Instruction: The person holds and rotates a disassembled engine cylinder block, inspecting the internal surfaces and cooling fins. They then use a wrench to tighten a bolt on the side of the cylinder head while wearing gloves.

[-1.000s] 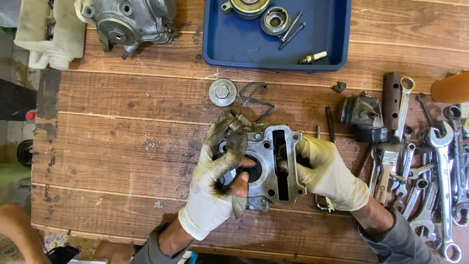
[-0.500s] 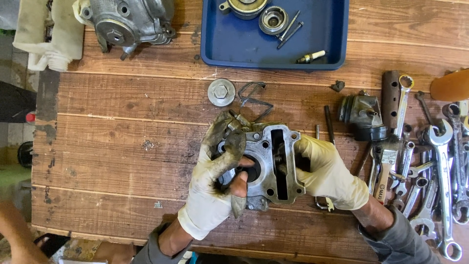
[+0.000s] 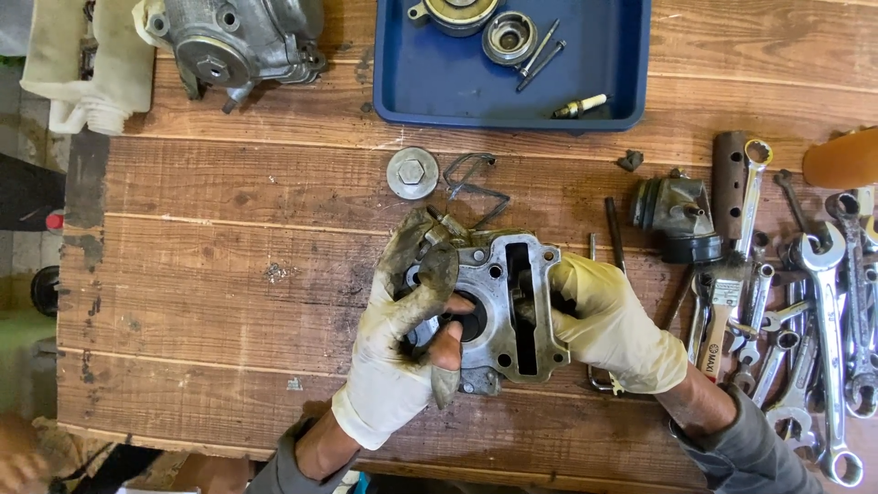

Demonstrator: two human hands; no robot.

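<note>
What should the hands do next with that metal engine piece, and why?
Probably keep the right hand steady and let the left hand work its thumb around the big round hole. The metal engine block is gripped from both sides above the wooden table, and the left glove is grimy with its thumb already at that bore, so wiping or feeling inside seems the likely small step.

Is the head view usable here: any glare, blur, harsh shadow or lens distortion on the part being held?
Head view: even, soft daylight with faint shadows; sharp on the metal cylinder block, held by the left hand and right hand; no glare on it; mild shine on the wrenches; the bottom-left corner is blurred; the table planks look straight.
</note>
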